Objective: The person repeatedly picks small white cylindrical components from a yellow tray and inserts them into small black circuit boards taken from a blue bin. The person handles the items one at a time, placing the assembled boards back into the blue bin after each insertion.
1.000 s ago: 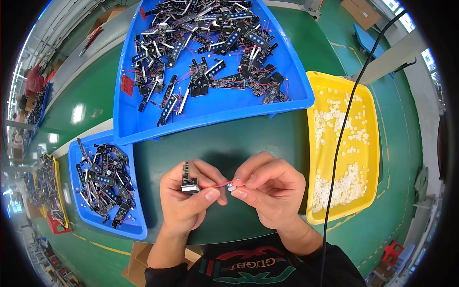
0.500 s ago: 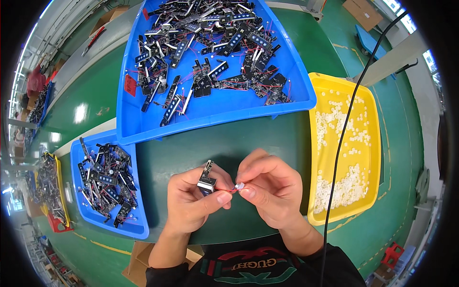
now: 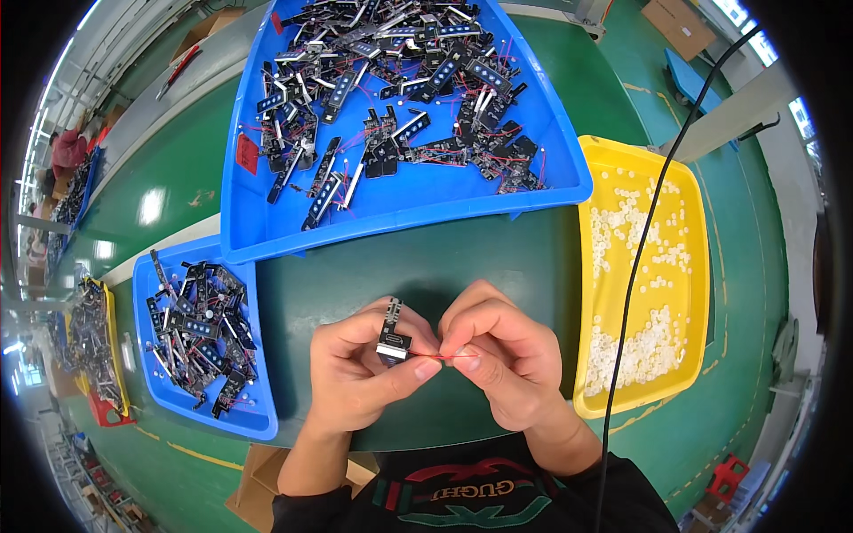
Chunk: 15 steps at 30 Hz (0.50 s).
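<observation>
My left hand (image 3: 364, 360) is closed on a small black circuit board (image 3: 392, 330) with a silver-edged block at its lower end; the board stands up between thumb and fingers. Thin red wires (image 3: 434, 356) run from it across to my right hand (image 3: 506, 355). There the thumb and forefinger pinch the wires, and a short red end sticks out past the thumb. Whatever sits at the wire end inside that pinch is hidden. Both hands are close together over the dark green table (image 3: 355, 284), near its front edge.
A large blue tray (image 3: 400, 218) of similar boards stands ahead, with a smaller blue tray (image 3: 268, 391) of boards at left. On the right is a yellow tray (image 3: 702, 266) of small white round pieces. A black cable (image 3: 627, 306) hangs down in front of it.
The board in my left hand has turned more upright and faces me. My right fingers have closed over the small white piece at the wires, which no longer shows.
</observation>
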### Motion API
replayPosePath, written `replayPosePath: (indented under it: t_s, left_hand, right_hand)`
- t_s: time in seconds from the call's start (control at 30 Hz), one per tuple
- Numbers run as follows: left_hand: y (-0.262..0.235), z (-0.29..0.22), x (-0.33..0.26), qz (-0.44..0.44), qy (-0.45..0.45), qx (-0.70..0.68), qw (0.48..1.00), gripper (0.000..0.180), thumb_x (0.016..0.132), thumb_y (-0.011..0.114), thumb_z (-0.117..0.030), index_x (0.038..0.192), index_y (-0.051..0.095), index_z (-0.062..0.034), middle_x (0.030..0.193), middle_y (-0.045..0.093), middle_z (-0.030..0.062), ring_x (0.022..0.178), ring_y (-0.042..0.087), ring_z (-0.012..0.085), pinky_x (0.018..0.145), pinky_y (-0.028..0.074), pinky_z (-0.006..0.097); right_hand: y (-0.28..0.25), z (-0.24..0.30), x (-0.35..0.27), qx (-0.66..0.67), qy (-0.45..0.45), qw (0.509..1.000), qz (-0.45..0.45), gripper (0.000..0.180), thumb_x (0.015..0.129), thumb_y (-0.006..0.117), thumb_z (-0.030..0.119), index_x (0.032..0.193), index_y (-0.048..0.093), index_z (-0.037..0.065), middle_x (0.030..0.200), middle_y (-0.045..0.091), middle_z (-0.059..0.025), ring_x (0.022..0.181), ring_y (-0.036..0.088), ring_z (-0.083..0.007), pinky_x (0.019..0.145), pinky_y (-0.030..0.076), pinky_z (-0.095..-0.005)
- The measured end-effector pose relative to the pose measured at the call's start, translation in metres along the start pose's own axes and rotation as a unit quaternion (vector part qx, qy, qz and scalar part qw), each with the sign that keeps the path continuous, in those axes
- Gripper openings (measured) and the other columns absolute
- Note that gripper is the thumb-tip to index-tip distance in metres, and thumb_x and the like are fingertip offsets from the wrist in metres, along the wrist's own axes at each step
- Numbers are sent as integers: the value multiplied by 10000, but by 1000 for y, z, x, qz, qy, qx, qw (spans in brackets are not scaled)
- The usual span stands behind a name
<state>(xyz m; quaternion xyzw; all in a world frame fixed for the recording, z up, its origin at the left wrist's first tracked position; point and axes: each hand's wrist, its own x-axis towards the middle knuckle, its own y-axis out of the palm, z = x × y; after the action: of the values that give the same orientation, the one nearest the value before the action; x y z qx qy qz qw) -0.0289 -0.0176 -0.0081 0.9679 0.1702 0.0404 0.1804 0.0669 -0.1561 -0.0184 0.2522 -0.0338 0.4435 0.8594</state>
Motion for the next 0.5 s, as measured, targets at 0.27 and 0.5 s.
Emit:
replayPosePath:
  t_s: [0.27, 0.5]
  left_hand:
    - [-29, -40, -26, -102, 86, 131, 982, 178, 707, 728, 88, 861, 647, 46, 864, 622, 95, 794, 583, 138, 693, 454, 253]
    - [-100, -79, -97, -459, 67, 350, 814, 125, 844, 677, -49, 922, 658, 46, 836, 628, 35, 752, 532, 61, 677, 411, 194]
  right_hand:
    - [17, 19, -22, -206, 60, 969, -122, 482, 797, 593, -90, 1262, 468, -68, 994, 579, -120, 829, 541, -150, 764, 449, -274]
    - [-39, 75, -63, -535, 135, 830, -81, 253, 869, 523, 14, 1113, 565, -40, 915, 555, -106, 864, 511, -195, 775, 402, -300]
